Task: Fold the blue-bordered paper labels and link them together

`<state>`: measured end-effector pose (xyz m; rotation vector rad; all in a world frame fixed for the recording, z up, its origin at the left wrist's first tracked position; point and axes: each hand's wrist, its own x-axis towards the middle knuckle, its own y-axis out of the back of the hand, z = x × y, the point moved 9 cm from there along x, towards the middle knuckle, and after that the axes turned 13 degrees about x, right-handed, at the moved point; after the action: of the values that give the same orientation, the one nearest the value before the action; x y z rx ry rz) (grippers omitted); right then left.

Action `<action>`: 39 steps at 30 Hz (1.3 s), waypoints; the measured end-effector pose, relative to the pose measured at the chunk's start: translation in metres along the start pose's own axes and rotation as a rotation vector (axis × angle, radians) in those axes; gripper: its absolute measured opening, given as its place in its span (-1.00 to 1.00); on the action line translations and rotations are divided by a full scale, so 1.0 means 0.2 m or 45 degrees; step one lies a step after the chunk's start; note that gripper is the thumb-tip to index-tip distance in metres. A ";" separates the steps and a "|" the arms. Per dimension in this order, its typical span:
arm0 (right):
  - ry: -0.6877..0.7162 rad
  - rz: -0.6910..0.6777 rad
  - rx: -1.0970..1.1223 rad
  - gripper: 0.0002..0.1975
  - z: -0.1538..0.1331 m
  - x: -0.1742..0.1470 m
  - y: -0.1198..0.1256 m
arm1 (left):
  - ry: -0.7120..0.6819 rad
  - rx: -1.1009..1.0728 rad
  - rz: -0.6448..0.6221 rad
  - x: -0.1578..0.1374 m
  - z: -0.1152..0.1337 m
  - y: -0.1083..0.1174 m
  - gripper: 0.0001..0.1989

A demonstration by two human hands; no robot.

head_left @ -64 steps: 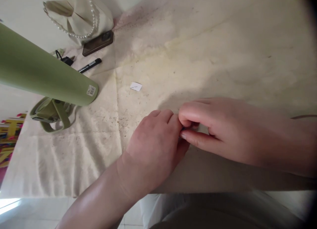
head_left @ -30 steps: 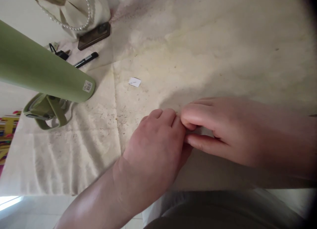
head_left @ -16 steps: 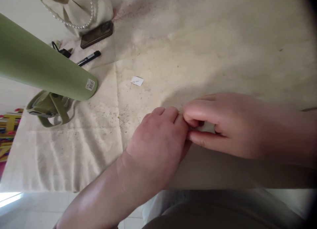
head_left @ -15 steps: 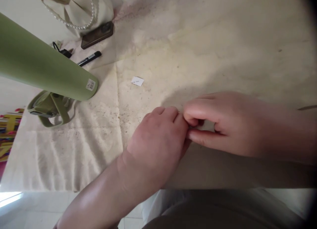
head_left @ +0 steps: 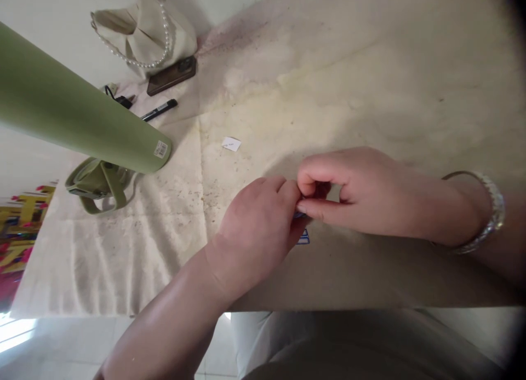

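My left hand [head_left: 257, 229] is closed, knuckles up, low over the cloth near the table's front edge. Against its fingertips my right hand [head_left: 349, 191] makes a pinch of thumb and forefinger. A bit of blue shows between the two hands, but what they grip there is hidden. Just below the left fingers, part of a small blue-and-white printed piece [head_left: 303, 238] sticks out; whether it is held or lies on the cloth I cannot tell. A small white paper slip [head_left: 232, 144] with printed letters lies on the cloth beyond my hands.
A tall green bottle [head_left: 94, 111] stands at the left, with a green looped lid [head_left: 101, 185] beside it. Behind are a black pen [head_left: 159, 110], a phone [head_left: 171, 76] and a cream bag [head_left: 146, 38] with a pearl strap. The cream tablecloth [head_left: 135, 248] is wrinkled at left.
The view has shifted, bringing a bracelet on my right wrist into sight. Part of the blue-and-white piece now shows under my left fingers. My hands stay together.
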<state>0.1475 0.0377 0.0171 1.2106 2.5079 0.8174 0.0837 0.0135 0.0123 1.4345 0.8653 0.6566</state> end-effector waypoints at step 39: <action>-0.031 0.105 0.036 -0.84 -0.01 -0.01 0.04 | -0.041 0.035 0.038 -0.01 0.04 0.01 -0.82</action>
<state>0.1534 0.0399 0.0237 1.3333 2.4727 0.7840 0.0903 0.0080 0.0138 1.4817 0.8319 0.6445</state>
